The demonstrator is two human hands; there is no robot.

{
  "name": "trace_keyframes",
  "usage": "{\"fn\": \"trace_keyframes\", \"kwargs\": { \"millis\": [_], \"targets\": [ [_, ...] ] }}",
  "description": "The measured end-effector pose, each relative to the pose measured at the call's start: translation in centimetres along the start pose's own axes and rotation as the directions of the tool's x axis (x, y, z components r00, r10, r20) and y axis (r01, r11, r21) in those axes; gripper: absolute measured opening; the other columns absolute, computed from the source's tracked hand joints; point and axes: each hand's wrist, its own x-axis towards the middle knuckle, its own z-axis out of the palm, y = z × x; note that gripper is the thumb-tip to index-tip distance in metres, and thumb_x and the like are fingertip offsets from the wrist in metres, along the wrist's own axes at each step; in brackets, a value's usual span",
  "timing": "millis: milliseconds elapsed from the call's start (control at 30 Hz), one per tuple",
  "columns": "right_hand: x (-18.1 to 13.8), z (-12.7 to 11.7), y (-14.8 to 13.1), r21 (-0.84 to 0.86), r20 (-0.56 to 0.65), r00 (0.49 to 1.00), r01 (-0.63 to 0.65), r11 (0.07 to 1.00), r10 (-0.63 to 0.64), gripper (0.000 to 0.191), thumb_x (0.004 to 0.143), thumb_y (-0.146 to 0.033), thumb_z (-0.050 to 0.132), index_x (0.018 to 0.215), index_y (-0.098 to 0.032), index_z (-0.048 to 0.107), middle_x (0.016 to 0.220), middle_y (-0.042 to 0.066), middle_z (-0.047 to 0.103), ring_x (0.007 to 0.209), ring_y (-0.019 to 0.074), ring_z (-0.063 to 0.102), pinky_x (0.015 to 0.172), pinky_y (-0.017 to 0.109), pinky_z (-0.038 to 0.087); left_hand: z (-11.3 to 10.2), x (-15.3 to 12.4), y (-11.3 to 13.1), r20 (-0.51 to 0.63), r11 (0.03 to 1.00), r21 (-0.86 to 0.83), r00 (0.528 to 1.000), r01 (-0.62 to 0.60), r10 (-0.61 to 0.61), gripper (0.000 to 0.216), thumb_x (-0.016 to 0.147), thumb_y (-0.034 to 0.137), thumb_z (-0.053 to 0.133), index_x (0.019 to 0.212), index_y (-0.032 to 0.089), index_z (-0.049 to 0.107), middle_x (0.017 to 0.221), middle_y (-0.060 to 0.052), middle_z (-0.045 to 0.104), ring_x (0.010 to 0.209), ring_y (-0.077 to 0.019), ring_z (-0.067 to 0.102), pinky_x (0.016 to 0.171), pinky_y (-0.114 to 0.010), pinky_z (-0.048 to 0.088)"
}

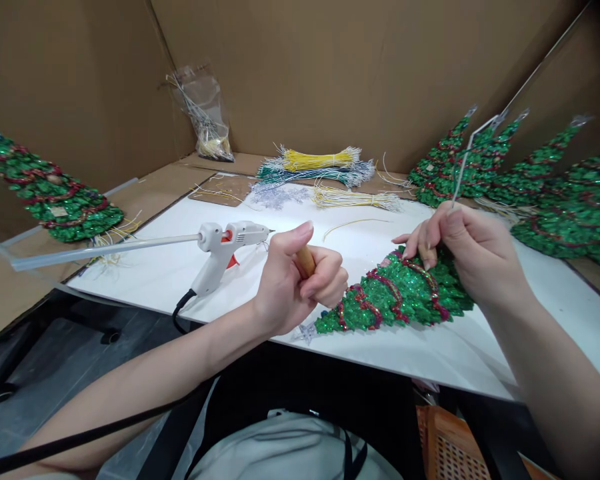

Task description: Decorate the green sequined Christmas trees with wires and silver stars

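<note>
My left hand (303,277) is closed round a tan wooden handle (306,261); the rest of that tool is hidden. My right hand (460,243) pinches a thin white and green wire (463,167), which rises from the fingertips and bends at the top. Below the right hand lies a small glittery green Christmas tree (395,293) with red garland, on its side, its star tip (307,331) pointing left near the table's front edge. The right fingers hang over the tree's wide end; whether they touch it I cannot tell.
A white glue gun (215,260) with a long glue stick rests left on the white table board (145,280). Behind are wire bundles (320,160), clear stars (280,195) and a plastic bag (207,120). More trees stand left (55,193) and right (445,163).
</note>
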Motion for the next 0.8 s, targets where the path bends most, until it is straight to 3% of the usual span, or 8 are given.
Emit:
{"fn": "trace_keyframes", "kwargs": {
  "millis": [467, 800],
  "targets": [
    [0.0, 0.0, 0.0, 0.002, -0.010, 1.000, -0.026, 1.000, 0.026, 0.038, 0.097, -0.049, 0.053, 0.069, -0.024, 0.057, 0.049, -0.003, 0.050, 0.060, 0.0178, 0.063, 0.080, 0.043, 0.057, 0.0, 0.2, 0.1, 0.015, 1.000, 0.019, 1.000, 0.015, -0.015, 0.069, 0.086, 0.071, 0.043, 0.040, 0.022, 0.027, 0.038, 0.006, 0.016, 0.039, -0.0083, 0.016, 0.045, -0.028, 0.015],
    [1.4, -0.8, -0.1, -0.074, 0.148, 0.985, -0.083, 0.994, 0.093, 0.042, 0.096, -0.053, 0.051, 0.067, -0.024, 0.058, 0.050, -0.002, 0.052, 0.060, 0.0177, 0.063, 0.076, 0.041, 0.057, 0.0, 0.2, 0.4, 0.062, 0.996, 0.084, 0.998, 0.014, -0.020, 0.066, 0.087, 0.068, 0.042, 0.041, 0.022, 0.029, 0.038, 0.006, 0.018, 0.040, -0.0090, 0.017, 0.046, -0.029, 0.016]
  ]
}}
